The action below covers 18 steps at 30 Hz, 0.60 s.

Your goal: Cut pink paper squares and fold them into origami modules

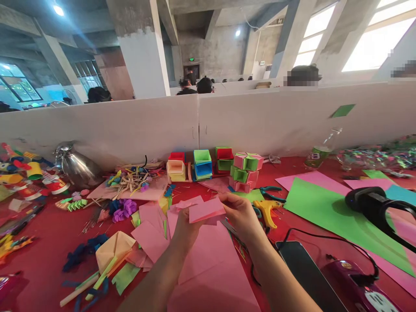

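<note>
A small folded piece of pink paper (pixel 207 211) is held up between both hands over the middle of the table. My left hand (pixel 186 229) grips its left lower edge, fingers partly hidden behind it. At its upper right corner, my right hand (pixel 240 212) pinches it with thumb and fingers. Larger pink sheets (pixel 211 255) lie under my forearms, and cut pink pieces (pixel 151 236) are spread to the left. Behind the hands stand folded paper boxes (pixel 203 164) in several colours and a stack of pink and green paper cubes (pixel 245 171).
A yellow glue gun (pixel 267 212), pliers (pixel 272 193), a phone (pixel 308 273) and a power strip (pixel 360 286) with a cable lie on the right. Green card (pixel 344 221) is beyond. On the left are a metal jug (pixel 76 164) and paper scraps. A white partition (pixel 130 125) bounds the table.
</note>
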Motion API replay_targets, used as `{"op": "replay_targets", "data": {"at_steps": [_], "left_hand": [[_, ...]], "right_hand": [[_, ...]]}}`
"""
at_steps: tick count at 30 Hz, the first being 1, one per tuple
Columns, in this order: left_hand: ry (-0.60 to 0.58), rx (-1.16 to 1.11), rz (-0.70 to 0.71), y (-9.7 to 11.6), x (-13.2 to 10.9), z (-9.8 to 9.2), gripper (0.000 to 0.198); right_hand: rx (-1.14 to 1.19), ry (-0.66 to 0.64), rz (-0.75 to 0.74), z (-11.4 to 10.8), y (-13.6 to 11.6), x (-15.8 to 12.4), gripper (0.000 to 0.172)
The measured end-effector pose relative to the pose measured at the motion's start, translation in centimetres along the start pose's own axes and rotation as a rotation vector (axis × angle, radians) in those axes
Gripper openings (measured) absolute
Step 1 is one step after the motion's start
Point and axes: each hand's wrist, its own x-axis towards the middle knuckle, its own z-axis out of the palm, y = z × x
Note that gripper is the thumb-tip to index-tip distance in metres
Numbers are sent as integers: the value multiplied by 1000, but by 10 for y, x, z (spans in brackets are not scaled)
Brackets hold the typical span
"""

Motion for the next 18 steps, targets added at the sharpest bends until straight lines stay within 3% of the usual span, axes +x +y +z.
{"op": "replay_targets", "data": {"at_steps": [6,13,18], "left_hand": [[-70,-143,-102,-2,1,-1,28],[-29,-156,-128,1,1,-1,25],[-91,-129,-157,3,1,-1,20]], "right_hand": [[-1,27,47,-3,-2,0,36],[-22,-42,70,-6,2,3,30],[-48,-21,86,-9,2,3,27]]}}
